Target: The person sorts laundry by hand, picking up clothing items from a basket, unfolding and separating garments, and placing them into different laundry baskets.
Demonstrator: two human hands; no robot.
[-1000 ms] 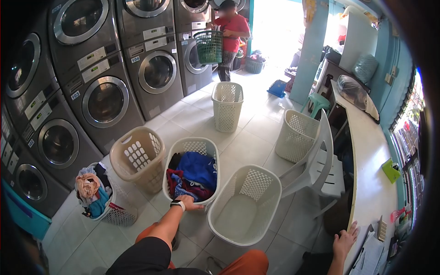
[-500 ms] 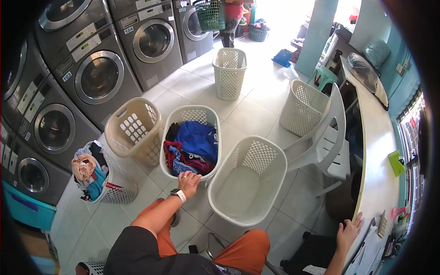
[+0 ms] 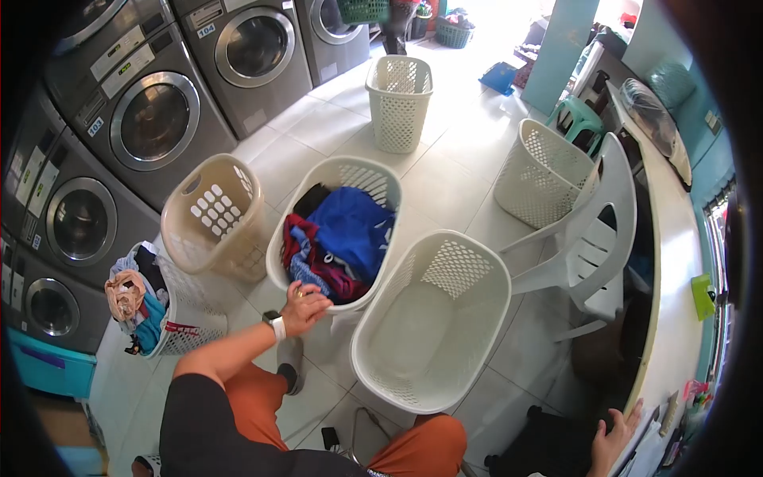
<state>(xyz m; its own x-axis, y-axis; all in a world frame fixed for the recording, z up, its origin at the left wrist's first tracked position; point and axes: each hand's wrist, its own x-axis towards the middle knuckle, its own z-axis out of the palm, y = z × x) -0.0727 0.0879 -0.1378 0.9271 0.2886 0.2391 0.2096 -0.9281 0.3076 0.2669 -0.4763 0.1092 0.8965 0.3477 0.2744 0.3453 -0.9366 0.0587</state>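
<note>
My left hand, with a watch at the wrist, is at the near rim of a white basket. Its fingers are bent over the rim, curled round it. Blue and dark red clothes lie in that basket. Just right of it stands a white basket with nothing inside. My right hand rests at the edge of the long counter, its fingers spread and holding nothing.
A beige basket and a full laundry basket stand on the left, before the machines. Farther off is a tall white basket. A white chair and a divided basket are on the right. A person's legs show at the top.
The view has tilted down and shifted. The clothes basket now sits more tilted, near the empty one, with my left hand still at its rim. Only the other person's lower part remains visible.
</note>
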